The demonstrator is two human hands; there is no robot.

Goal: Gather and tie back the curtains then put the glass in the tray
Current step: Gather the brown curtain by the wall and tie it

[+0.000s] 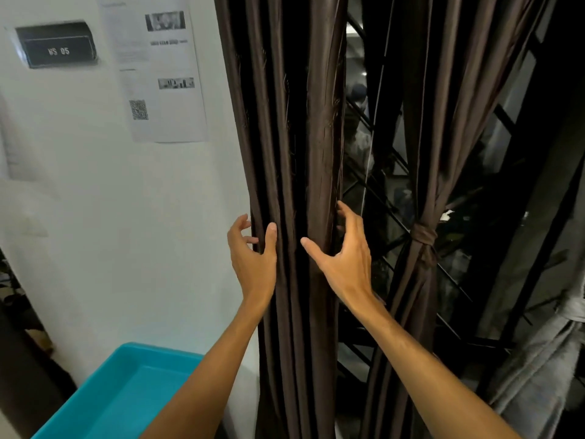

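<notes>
A dark brown curtain (285, 137) hangs in bunched folds beside the white wall. My left hand (251, 248) curls around its left edge, thumb on the front folds and fingers behind. On the curtain's right edge my right hand (343, 248) is spread, thumb across the front and fingers reaching behind the cloth. A second brown curtain (443, 137) to the right is gathered and tied with a knotted band (424, 237). A turquoise tray (104, 403) sits at the lower left. No glass is in view.
A window with a black diagonal grille (380, 191) lies behind the curtains. Printed sheets (158, 74) and a black sign reading WS 05 (58, 45) hang on the white wall. Grey cloth (544, 359) hangs at the lower right.
</notes>
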